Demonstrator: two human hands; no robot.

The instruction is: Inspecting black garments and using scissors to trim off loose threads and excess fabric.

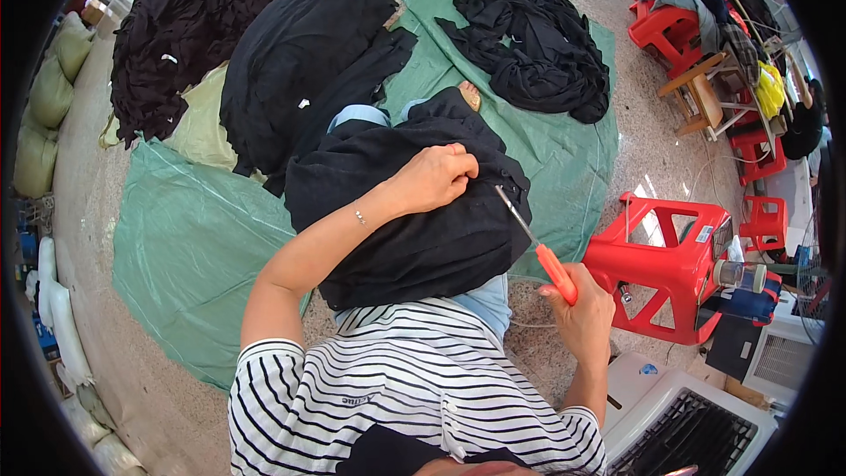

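Black cloth lies bunched across my lap, over light blue trousers. My left hand rests on top of it, fingers curled and pinching a fold near the cloth's right side. In my right hand is a tool with an orange handle and a slim metal shaft; its exact kind does not show. The shaft slants up and left, its tip at the cloth's right part, just right of my left fingers. Whether the tip touches the cloth I cannot tell.
Heaps of dark cloth and black garments lie ahead on a green sheet. To my right stand a red stool and a white crate holding dark items. Stuffed sacks line the left wall.
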